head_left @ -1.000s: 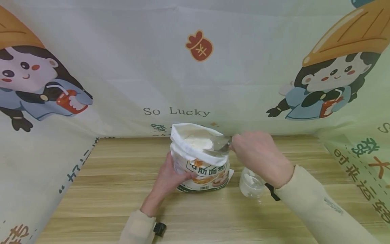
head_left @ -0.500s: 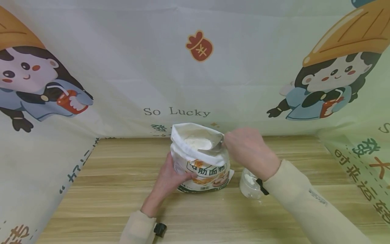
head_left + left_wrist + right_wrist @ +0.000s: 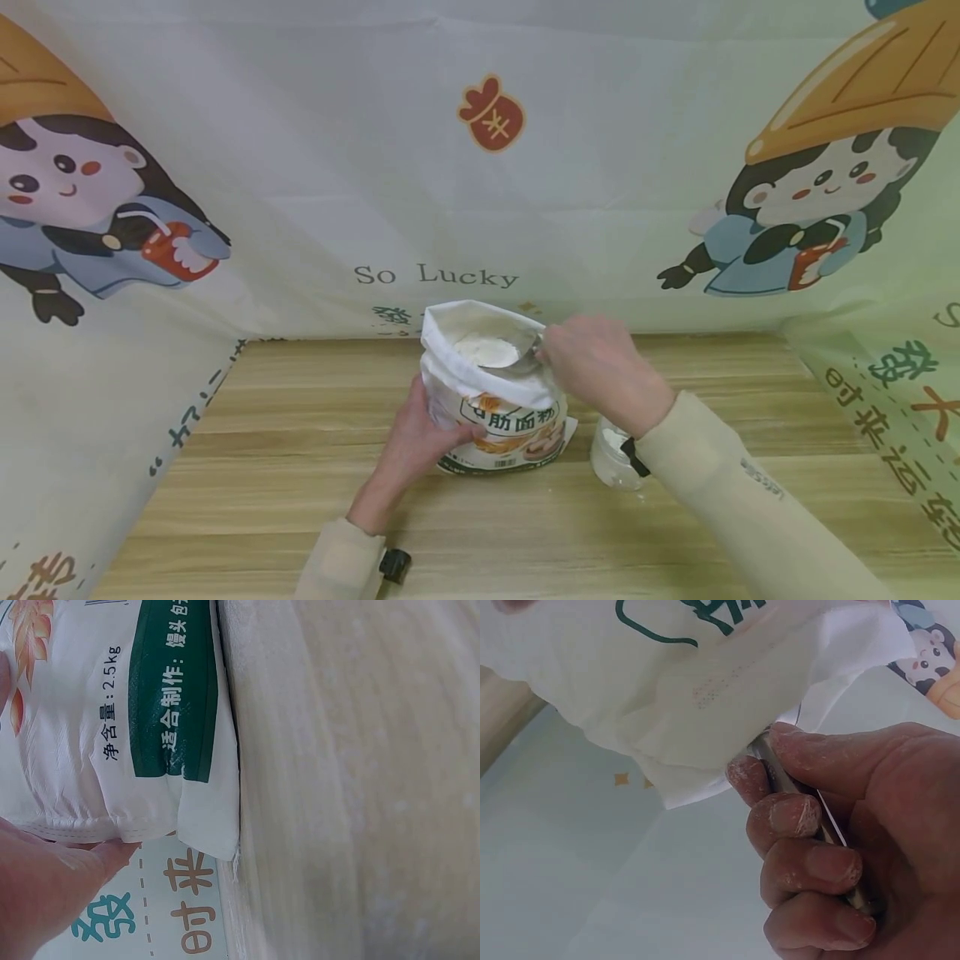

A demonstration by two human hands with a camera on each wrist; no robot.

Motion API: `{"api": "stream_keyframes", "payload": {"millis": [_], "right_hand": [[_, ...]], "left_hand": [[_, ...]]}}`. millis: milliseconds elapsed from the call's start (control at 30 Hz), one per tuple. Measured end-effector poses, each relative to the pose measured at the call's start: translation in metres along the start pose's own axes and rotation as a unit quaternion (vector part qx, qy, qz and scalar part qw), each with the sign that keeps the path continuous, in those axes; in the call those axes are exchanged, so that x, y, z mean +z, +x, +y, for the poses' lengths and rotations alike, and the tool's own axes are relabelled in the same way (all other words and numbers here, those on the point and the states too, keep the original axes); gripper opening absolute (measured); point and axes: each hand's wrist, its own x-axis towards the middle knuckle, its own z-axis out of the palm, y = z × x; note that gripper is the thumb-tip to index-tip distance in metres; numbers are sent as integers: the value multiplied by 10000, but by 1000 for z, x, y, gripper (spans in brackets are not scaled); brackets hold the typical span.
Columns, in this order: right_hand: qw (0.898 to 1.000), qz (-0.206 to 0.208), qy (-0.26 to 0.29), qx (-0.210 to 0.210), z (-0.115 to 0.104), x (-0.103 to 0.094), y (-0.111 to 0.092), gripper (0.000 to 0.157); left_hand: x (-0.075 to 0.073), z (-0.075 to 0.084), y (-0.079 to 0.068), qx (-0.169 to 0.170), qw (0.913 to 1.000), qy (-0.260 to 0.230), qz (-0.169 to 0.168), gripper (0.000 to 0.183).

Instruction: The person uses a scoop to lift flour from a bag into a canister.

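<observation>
On the wood surface (image 3: 285, 467), far ctr: flour bag (image 3: 506, 437), upright, mouth open. Prob. heavy, soft-walled, apt to sag; best held at L side, where L grip (image 3: 420, 435) wraps it, thumb across front. Clear jar (image 3: 609, 467) just R of bag: likely light, slick, poss. fragile; take by body. Metal scoop (image 3: 525, 360) in bag mouth: stiff, presumably; R grip (image 3: 596, 362) curled round handle, dusty fingers, may slip.

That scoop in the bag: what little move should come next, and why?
Probably dig the scoop a bit further into the white powder. The right hand grips it firmly, its head is already inside the open bag, and the left hand holds the bag's side, which should help steady it.
</observation>
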Motion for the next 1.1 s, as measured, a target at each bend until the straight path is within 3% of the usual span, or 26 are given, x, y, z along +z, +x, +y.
{"api": "stream_keyframes", "payload": {"millis": [400,1100], "right_hand": [[9978,617,86,-231,6,16,0,30],[9851,1165,1253,-169,19,29,-12,23]], "left_hand": [[0,-1,-1,-9,10000,-61,-11,109],[1,-1,0,-34,10000,-75,20,106]]}}
